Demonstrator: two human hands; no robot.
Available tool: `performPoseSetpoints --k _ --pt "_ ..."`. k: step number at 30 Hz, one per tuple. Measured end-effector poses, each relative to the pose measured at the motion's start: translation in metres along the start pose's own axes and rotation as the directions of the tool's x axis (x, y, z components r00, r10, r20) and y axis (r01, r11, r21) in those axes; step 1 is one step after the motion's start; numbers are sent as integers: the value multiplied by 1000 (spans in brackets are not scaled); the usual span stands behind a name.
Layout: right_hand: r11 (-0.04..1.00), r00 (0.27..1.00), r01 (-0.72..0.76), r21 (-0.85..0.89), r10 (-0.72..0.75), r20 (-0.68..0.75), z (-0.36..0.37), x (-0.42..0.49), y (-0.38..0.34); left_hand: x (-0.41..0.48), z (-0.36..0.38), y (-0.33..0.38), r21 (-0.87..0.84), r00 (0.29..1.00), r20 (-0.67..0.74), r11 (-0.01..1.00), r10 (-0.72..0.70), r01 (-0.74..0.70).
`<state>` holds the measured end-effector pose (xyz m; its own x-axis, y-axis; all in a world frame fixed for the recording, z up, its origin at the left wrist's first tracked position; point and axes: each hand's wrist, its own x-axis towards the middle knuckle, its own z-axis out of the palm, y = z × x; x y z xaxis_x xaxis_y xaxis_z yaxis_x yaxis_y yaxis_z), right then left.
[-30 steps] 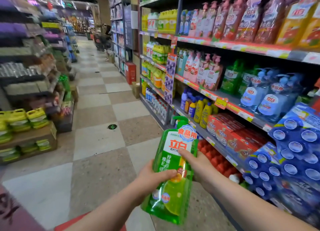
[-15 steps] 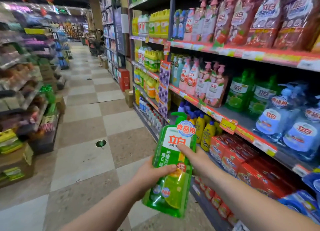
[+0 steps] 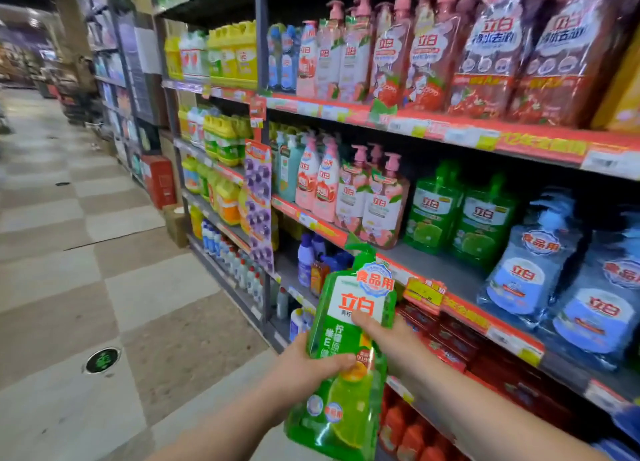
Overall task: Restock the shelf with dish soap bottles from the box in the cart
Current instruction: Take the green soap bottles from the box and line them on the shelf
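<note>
dish soap bottle [image 3: 346, 360] | we hold it upright before the front edge of the middle shelf [image 3: 446, 305] | left hand [image 3: 304, 367] wrapped on its waist, right hand [image 3: 391, 339] pressing the label | seems heavy with liquid, film slick | best gripped at the waist, base supported | matching green bottles [image 3: 460, 215] mark its row

Single head-worn wide-angle view, looking forward and down along store aisle. Shelf unit [image 3: 450, 138] fills right side, close, running obliquely away toward upper left; strong barrel distortion at edges. Checkered floor [image 3: 104, 287] left of shelf unit, receding. Forearms enter from bottom edge, nearest camera, just left of shelf unit. No second view.
</note>
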<state>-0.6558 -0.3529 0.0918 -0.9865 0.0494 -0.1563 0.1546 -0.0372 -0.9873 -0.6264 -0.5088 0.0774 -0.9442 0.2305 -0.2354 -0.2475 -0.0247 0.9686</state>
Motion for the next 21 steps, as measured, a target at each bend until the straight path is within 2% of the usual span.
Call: performPoseSetpoints --k 8,14,21 --pt "999 966 51 9 -47 -252 11 82 -29 128 -38 42 78 970 242 996 18 -38" --pt "999 896 -16 -31 0 -444 -10 115 -31 187 -22 45 167 946 322 985 -21 -35" --pt "998 871 -12 -61 -20 -490 -51 165 -43 253 13 60 150 912 409 988 -28 -37"
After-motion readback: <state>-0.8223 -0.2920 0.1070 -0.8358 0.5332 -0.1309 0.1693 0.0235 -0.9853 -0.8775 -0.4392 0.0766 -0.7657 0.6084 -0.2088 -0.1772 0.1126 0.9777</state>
